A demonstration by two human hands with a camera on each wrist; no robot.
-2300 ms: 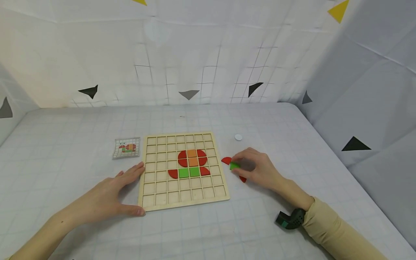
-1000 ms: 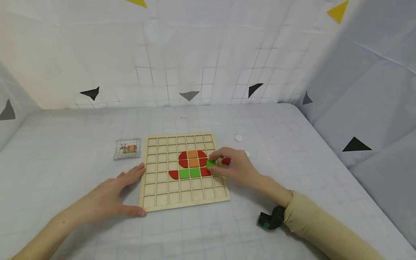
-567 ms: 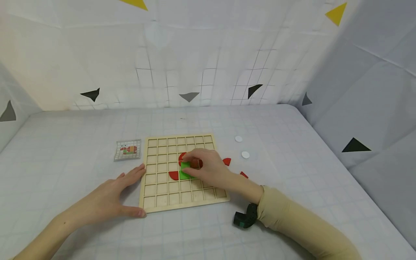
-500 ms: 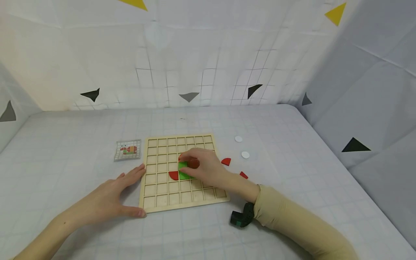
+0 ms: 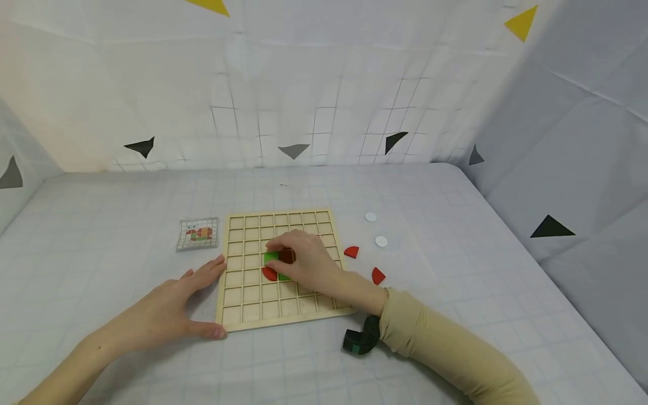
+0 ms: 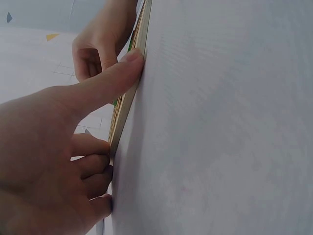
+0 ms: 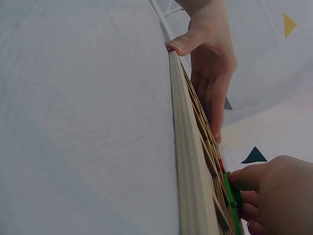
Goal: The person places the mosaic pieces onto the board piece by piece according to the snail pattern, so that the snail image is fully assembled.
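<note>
My right hand (image 5: 309, 261) pinches a green square tile (image 5: 270, 258) between thumb and fingertips. The tile is at a cell of the wooden grid board (image 5: 253, 311), just above a red quarter-circle tile (image 5: 270, 274). Part of a seated green tile (image 5: 284, 277) shows under that hand, which covers most of the other placed pieces. In the right wrist view, the thumb and fingers (image 7: 249, 176) are low over the green pieces. My left hand (image 5: 162, 306) touches the board's left edge with spread fingertips and thumb; its thumb (image 6: 105, 85) lies along the side in the left wrist view.
Right of the board lie two loose red quarter-circle tiles (image 5: 351, 252) and two white discs (image 5: 381, 241). A small gridded picture card (image 5: 198, 233) with a coloured figure is at the upper left. A black device (image 5: 361, 337) is strapped at the right wrist.
My right hand has carried the green square tile leftward from beside the board to a cell above the left red quarter-circle. The left hand has stayed at the board's edge.
</note>
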